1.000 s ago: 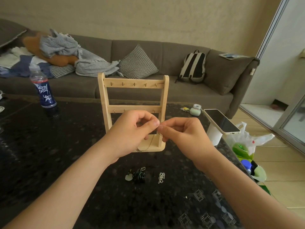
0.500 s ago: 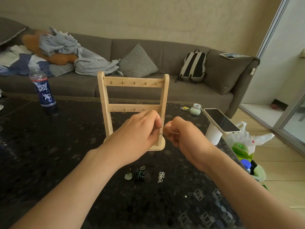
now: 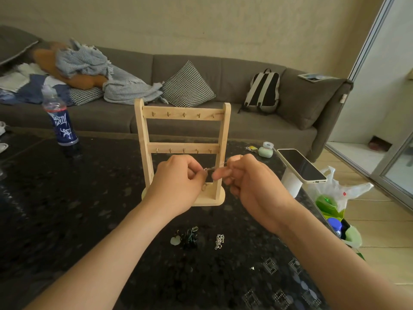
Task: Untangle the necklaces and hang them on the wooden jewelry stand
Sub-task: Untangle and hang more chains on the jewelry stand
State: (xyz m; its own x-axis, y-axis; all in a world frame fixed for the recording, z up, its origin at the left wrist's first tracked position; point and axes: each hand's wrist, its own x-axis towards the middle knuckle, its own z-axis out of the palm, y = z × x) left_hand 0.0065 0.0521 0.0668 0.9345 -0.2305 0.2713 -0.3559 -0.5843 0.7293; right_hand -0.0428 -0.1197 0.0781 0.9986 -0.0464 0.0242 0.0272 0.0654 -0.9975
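Both hands raised over the table, close together, in front of the lower half of the stand.
- Left hand (image 3: 178, 189): fingers curled in, thumb and forefinger pinching one end of a thin chain (image 3: 215, 168).
- Right hand (image 3: 252, 182): fingers curled, pinching the same chain at its other end. A short run of chain is stretched between the two hands.

Surface and room:
- Dark speckled table (image 3: 67, 209) fills the near field.
- Grey sofa (image 3: 223, 70) along the far wall, with heaped cloths at left, a checked cushion (image 3: 187, 86) and a backpack (image 3: 263, 90).
- Wooden jewelry stand (image 3: 143, 139) upright mid-table, two hook rails, nothing on the hooks.
- Bottle (image 3: 61, 124) far left on the table.
- Phone (image 3: 301, 165) at the right edge.
- Dark bead tangle (image 3: 188, 238) on the table near the person, between the forearms; small silver chain pile (image 3: 219, 241) just right of it, apart.
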